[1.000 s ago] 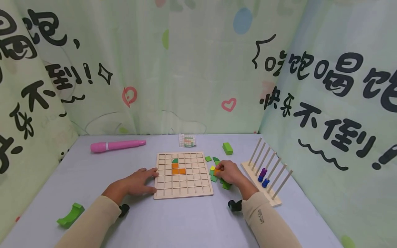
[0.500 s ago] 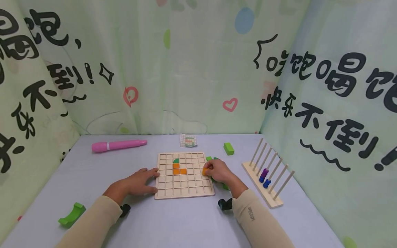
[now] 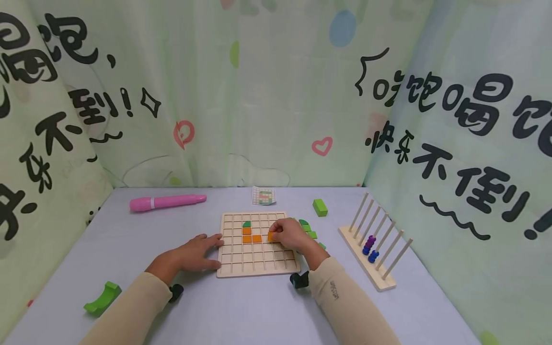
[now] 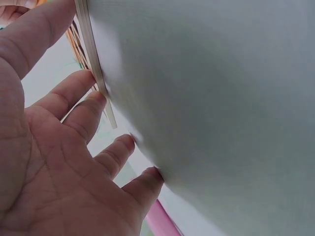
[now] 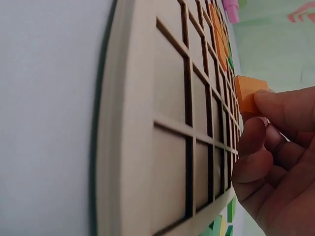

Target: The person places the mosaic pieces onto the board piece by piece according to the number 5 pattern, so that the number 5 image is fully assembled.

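The right hand [image 3: 290, 233] hangs over the right half of the wooden grid board [image 3: 257, 268], its fingertips [image 5: 275, 105] pinching a small orange block [image 3: 271, 236]; the right wrist view shows that block [image 5: 247, 93] held just above the board's cells, not yet seated in one. The block is close to the right of three orange tiles [image 3: 251, 237] already lying in the grid, with a green tile [image 3: 247, 224] in the cell above them. The left hand [image 3: 196, 253] lies flat on the table [image 3: 241, 311] at the board's left edge, fingers [image 4: 81, 105] straight and spread, the tips touching the board's rim [image 4: 93, 64]; it holds nothing. To the right of the board, partly behind the right hand, lie loose green pieces [image 3: 308, 229], and further back a green brick [image 3: 320, 207]. A peg rack [image 3: 373, 239] stands near the table's right side with purple and blue beads [image 3: 369, 245] on two of its pegs. A pink marker [image 3: 167, 202] lies at the back left, a small pattern card [image 3: 263, 195] behind the board, and a green arch piece [image 3: 102, 298] at the near left.
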`<control>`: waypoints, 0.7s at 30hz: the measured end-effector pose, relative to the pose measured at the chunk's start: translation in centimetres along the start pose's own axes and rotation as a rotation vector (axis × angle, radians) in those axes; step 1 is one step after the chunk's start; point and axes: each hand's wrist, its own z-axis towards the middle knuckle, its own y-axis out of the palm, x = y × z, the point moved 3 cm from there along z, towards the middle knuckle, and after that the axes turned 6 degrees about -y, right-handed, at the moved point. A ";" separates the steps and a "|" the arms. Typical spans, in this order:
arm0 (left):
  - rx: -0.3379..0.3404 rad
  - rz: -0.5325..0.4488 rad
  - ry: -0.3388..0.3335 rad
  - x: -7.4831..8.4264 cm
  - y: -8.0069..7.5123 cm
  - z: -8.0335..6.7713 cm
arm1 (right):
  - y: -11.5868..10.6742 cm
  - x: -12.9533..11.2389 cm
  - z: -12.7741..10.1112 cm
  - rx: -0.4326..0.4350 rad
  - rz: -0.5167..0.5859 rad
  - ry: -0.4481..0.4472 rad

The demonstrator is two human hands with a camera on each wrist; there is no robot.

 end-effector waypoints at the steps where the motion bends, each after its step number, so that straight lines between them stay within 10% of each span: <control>1: 0.000 0.004 0.008 0.0 0.0 0.0 | 0.1 -0.1 0.2 0.002 -0.013 -0.002; 21: -0.004 -0.014 0.006 0.2 -0.2 -0.4 | 1.4 -0.7 1.2 -0.032 -0.079 -0.025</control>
